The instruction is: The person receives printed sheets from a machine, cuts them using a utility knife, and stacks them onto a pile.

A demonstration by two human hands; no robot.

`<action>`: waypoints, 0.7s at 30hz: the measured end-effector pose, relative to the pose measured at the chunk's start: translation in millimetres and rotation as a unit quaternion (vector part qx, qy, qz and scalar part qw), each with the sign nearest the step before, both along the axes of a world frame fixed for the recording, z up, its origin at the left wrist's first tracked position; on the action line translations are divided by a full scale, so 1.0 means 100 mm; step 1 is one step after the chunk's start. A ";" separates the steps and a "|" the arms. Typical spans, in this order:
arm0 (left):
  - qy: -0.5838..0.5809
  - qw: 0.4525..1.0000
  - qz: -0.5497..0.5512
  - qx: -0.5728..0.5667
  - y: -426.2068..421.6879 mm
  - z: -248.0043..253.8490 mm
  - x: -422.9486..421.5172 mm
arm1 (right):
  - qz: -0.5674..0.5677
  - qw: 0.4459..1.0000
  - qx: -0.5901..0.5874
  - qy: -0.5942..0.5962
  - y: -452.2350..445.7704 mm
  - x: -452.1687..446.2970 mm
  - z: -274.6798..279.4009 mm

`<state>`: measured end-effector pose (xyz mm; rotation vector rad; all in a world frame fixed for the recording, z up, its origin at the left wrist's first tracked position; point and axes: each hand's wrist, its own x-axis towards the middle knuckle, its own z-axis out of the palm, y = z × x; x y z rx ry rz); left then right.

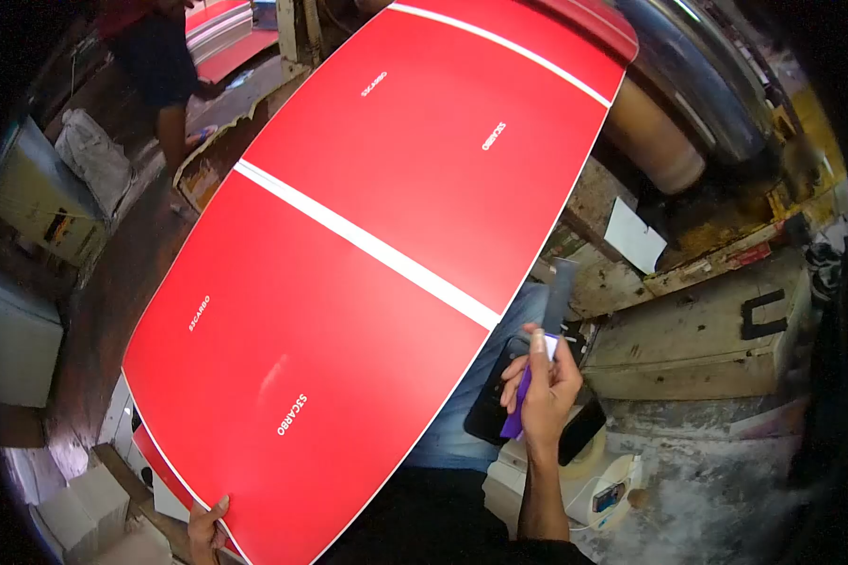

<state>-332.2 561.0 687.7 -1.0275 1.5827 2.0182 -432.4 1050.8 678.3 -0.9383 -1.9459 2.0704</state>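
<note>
A large red printed sheet (386, 217) with white stripes and "S3CARBO" lettering stretches diagonally across the view. At the sheet's lower left edge, my left hand (207, 527) grips it, the thumb on top and the other fingers partly hidden. My right hand (545, 386) is closed on a purple and white tool (518, 405), to the right of the sheet and apart from it. Beneath that hand lies a dark flat object (488, 395), near my jeans (452, 433).
Metal and tan rollers (660, 141) stand at the upper right. Below them are a white paper (634, 234) and a worn wooden box (697, 330). A person (155, 66) stands at the upper left. Stacked sheets (85, 508) lie at the lower left.
</note>
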 end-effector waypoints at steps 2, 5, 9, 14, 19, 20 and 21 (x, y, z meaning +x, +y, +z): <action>0.010 1.000 -0.017 -0.014 -0.03 0.04 0.03 | 0.081 0.995 -0.053 -0.039 0.00 -0.02 -0.01; 0.004 0.998 -0.042 -0.037 -0.12 0.08 0.01 | 0.089 0.989 -0.086 -0.077 -0.01 -0.08 -0.34; 0.028 0.999 -0.017 -0.037 -0.01 0.16 -0.01 | 0.251 0.949 -0.174 -0.072 -0.27 0.08 -0.44; 0.028 0.996 -0.033 -0.082 0.00 0.10 0.02 | -0.014 0.877 0.473 0.086 0.47 -0.11 -0.49; 0.006 0.994 -0.034 -0.106 -0.01 0.12 -0.02 | 0.319 0.727 0.592 0.141 0.82 -0.77 -0.51; 0.001 0.993 -0.032 -0.112 -0.02 0.11 -0.01 | 0.316 0.723 0.596 0.149 0.87 -0.84 -0.60; -0.005 0.992 -0.031 -0.121 -0.02 0.10 0.01 | 0.328 0.725 0.565 0.220 0.96 -0.94 -0.72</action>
